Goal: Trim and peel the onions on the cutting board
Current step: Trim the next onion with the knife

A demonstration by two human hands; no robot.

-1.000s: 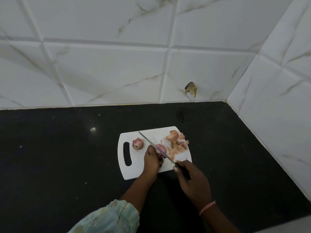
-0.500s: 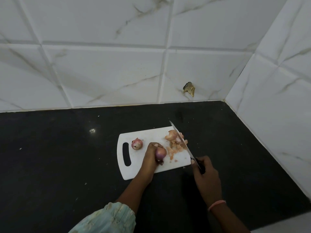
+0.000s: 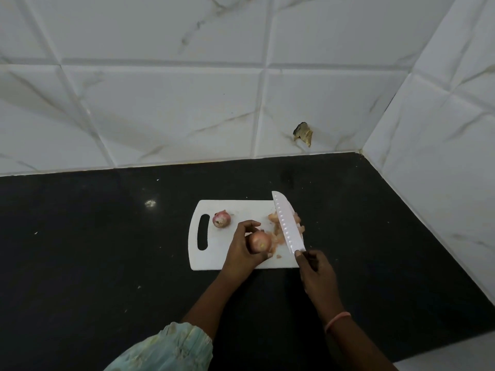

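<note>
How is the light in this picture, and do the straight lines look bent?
Head view: dim, even light; a small glare spot on the black counter; the knife blade shines pale. The wall tile joints bow from wide-angle distortion. Edges look slightly soft.

Left hand [image 3: 242,250] curls around an onion [image 3: 259,241], forearm angled in from below; right hand [image 3: 316,271] grips a knife [image 3: 288,226], its blade pointing away

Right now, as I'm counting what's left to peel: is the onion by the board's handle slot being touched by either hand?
No: that onion lies alone near the handle slot, apart from both hands.
</note>
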